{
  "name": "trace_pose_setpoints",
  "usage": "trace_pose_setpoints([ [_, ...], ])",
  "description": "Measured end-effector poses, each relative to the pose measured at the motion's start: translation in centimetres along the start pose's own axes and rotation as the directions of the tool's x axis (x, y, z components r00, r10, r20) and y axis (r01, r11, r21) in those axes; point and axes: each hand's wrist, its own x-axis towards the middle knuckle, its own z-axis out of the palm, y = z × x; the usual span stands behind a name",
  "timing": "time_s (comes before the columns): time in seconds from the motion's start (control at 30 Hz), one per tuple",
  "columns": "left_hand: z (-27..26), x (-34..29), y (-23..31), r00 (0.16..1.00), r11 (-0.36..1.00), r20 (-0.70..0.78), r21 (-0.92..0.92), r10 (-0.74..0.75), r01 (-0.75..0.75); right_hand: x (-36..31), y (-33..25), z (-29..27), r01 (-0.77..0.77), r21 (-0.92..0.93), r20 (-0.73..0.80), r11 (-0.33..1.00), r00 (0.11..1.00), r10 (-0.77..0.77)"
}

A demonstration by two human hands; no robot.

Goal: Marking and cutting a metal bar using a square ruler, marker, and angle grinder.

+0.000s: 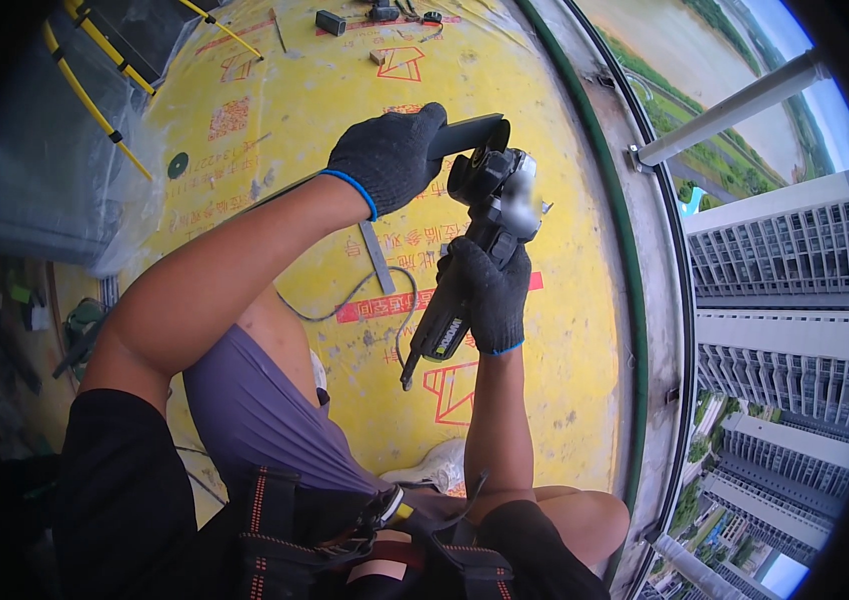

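My left hand (385,155), in a dark knit glove with a blue cuff, is closed around a dark grey flat-sided strip (470,133). The strip runs back behind my left forearm, which hides part of it. An angle grinder (445,322) with a dark body is gripped in my right hand (493,298), also gloved. Its head points away from me and its disc is close to the strip's far end; I cannot tell whether they touch. From the grinder's rear end a cord (410,372) trails toward the floor.
Yellow printed sheeting (565,400) covers the floor. On it lie a short grey strip (378,258), a round dark disc (178,165) and several small tools at the far end. Yellow-black poles (95,100) stand far left. A green-edged ledge (617,200) borders a high drop on the right.
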Motion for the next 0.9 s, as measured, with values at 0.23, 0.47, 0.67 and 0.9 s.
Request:
trace_pose_setpoints([
  [0.23, 0.0, 0.3, -0.2, 1.000, 1.000, -0.017, 0.014, 0.000, 0.000, -0.4, 0.5, 0.4, 0.021, 0.019, -0.026, 1.000, 0.999, -0.020],
  [0.47, 0.4, 0.2, -0.2, 1.000, 1.000, -0.021, 0.005, 0.017, -0.016, -0.2, 0.3, -0.1, -0.018, 0.009, -0.007, 1.000, 1.000, 0.018],
  [0.67, 0.1, 0.5, -0.6, 0.999, 1.000, -0.035, 0.004, 0.020, -0.020, -0.7, 0.9, 0.7, -0.012, 0.022, -0.013, 1.000, 1.000, 0.012],
  [0.9, 0.6, 0.2, -0.2, 0.999, 1.000, -0.034, 0.020, 0.014, -0.013, -0.1, 0.8, 0.2, -0.031, 0.024, -0.008, 0.999, 0.999, 0.031],
])
